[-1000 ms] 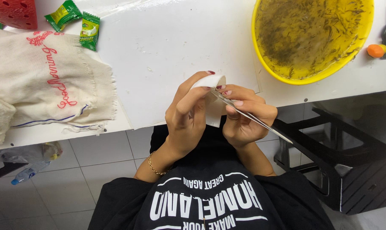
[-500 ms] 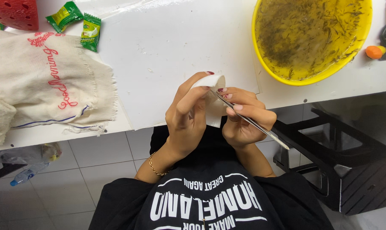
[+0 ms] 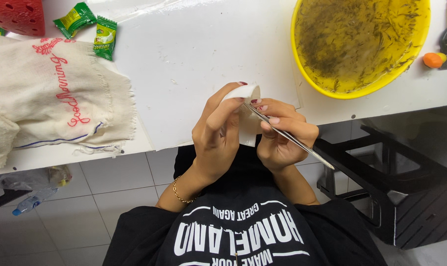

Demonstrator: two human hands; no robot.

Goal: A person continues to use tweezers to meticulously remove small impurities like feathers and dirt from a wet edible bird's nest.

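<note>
White and small, a cup [image 3: 247, 92] is pinched at centre frame by the left hand [image 3: 217, 134], its fingers clamped round the rim so that the opening is turned toward the right hand [image 3: 281, 139]. Thin metal tweezers [image 3: 290, 139] are held there, pen-fashion, between closed fingers, the tips brought to the cup's mouth and the long shaft angled away toward the lower right; whether the tips are pressed together on anything cannot be told. Both hands are raised just off the counter [image 3: 184, 64] edge, close to the body, apparently for steadiness in fine picking work. A yellow bowl [image 3: 302, 64] of murky water flecked with dark specks is kept within reach at the upper right, with an orange-tipped tool [image 3: 435, 59] beside it. A cream cloth [image 3: 55, 93] with red stitching is spread at the left, two green sachets [image 3: 90, 24] lying above it and a red basket [image 3: 16, 15] in the upper left corner. Compared with half a second earlier, little is changed: the grip on the cup is kept, and the tweezers are tilted only slightly.
</note>
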